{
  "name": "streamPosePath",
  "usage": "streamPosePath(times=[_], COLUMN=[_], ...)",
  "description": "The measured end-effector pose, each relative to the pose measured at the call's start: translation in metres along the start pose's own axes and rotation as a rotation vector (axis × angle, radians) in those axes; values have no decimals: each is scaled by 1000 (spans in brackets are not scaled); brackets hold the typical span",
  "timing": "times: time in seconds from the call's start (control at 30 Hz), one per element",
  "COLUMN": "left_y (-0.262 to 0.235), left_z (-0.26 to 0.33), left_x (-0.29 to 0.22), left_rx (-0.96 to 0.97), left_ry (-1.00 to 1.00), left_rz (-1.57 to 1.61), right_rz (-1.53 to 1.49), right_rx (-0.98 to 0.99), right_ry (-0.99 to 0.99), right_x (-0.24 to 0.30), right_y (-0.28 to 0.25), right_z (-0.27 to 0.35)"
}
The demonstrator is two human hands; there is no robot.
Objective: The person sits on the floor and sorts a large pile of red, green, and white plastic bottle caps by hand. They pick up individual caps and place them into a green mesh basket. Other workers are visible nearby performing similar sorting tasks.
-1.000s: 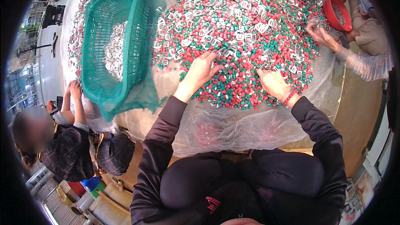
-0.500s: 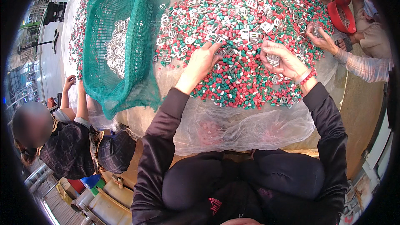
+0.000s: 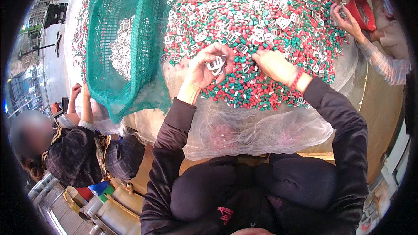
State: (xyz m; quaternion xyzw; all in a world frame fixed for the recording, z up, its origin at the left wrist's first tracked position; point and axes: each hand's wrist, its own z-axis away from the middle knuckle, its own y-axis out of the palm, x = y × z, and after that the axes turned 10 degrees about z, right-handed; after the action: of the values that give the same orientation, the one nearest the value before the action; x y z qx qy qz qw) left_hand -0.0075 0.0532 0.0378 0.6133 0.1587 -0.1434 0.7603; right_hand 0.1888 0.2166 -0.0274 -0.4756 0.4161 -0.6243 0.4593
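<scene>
My left hand (image 3: 197, 70) is turned partly palm up, its fingers curled round a few flat silver metal buckles (image 3: 216, 65) with slots. To its right, my right hand (image 3: 276, 67) is palm down over the pile, fingertips bent together and down among the pieces. Whatever those fingers or that palm hold is hidden. Beneath both hands spreads a heap of small red, green and white pebble-like pieces (image 3: 233, 93). Many similar loose buckles (image 3: 258, 31) lie scattered over it, mostly toward the far side.
Left of the heap stands a green plastic basket (image 3: 148, 56) draped with green netting, holding many silver buckles (image 3: 123, 54). A translucent sheet (image 3: 257, 132) lies along the near edge. At right, another person's hands (image 3: 346, 19) handle a buckle beside a red container (image 3: 365, 11). Another person (image 3: 72, 159) sits at left.
My left hand has lifted off the pile and turned up, showing buckles in it. My right hand, which cupped buckles, has turned palm down and moved left onto the pile.
</scene>
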Motion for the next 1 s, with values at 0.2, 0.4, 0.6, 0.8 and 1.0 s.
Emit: streamPosePath(times=[0.2,0.4,0.6,0.8,1.0], left_y=[-13,-35,-14,6,18], left_z=[-13,-25,-17,-17,-30], left_x=[33,67,7,1,3], left_rx=[-52,-150,-288,-53,-141], left_ry=[-26,177,-5,27,-48], left_rz=[-1227,-1881,-566,92,-152], right_rz=[-266,-1723,-1764,-1703,-1970], right_rx=[-153,40,74,43,37], right_ry=[5,450,351,300,355], right_x=[-23,-51,-60,-49,-44], right_y=[-13,-60,-81,-66,-71], right_z=[43,62,55,43,48])
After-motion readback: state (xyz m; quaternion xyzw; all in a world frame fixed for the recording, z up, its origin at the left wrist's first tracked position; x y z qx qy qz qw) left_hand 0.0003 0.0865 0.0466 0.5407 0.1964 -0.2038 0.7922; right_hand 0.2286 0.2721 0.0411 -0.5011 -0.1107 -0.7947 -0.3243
